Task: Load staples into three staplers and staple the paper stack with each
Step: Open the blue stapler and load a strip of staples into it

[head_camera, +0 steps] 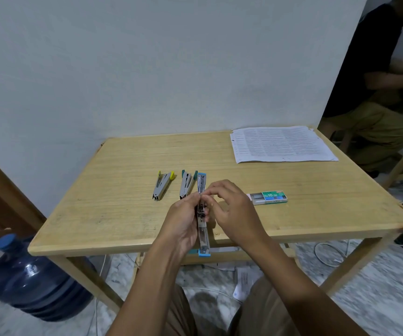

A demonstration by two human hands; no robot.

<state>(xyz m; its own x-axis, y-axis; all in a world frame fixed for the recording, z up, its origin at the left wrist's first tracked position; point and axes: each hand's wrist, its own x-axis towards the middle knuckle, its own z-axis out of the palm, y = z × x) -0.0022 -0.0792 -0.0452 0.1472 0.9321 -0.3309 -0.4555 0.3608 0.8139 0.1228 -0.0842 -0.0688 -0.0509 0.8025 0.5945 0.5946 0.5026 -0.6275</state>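
Note:
A blue-tipped metal stapler is swung fully open into one long strip, and my left hand grips it at its middle hinge above the table's front edge. My right hand pinches its fingertips at the open channel just past the hinge; any staples between them are too small to see. Two more staplers lie on the table to the left: a yellow-tipped one and a green-tipped one. An open staple box rests to the right. The printed paper stack lies at the far right corner.
The wooden table stands against a pale wall. A blue water jug sits on the floor at the left. Another person sits beyond the table's right side. Cables and loose papers lie on the floor beneath.

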